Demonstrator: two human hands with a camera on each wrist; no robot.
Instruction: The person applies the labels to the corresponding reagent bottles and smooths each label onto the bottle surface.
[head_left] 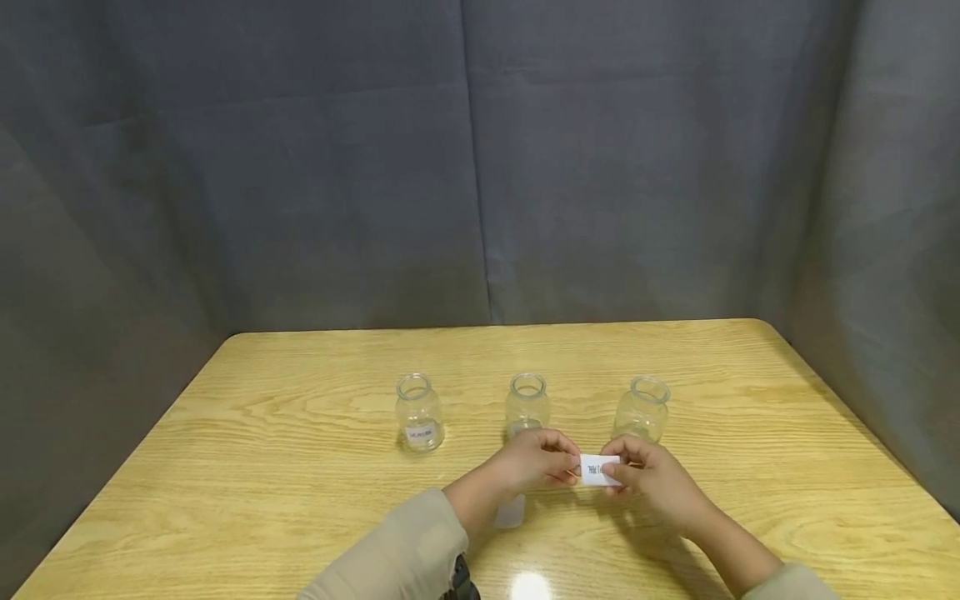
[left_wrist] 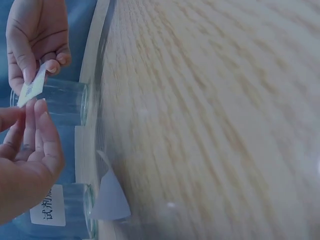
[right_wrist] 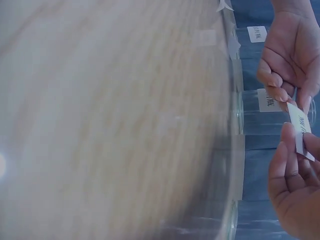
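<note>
A small white label (head_left: 592, 471) with dark print is held between both hands above the table. My right hand (head_left: 660, 483) pinches its right part between thumb and fingers. At the opposite edge, my left hand (head_left: 531, 460) pinches the corner with thumb and fingertip. Behind the hands stand two clear glass jars, the middle jar (head_left: 527, 408) and the right jar (head_left: 642, 408). The middle jar carries a printed white label (left_wrist: 48, 206), seen in the left wrist view. No label shows on the visible part of the right jar.
Further left stands another clear glass jar (head_left: 411, 408) with a printed label on its front. A pale paper piece (head_left: 511, 512) lies on the wooden table (head_left: 300, 467) beside the left wrist. Grey curtains (head_left: 337, 183) enclose the back and sides.
</note>
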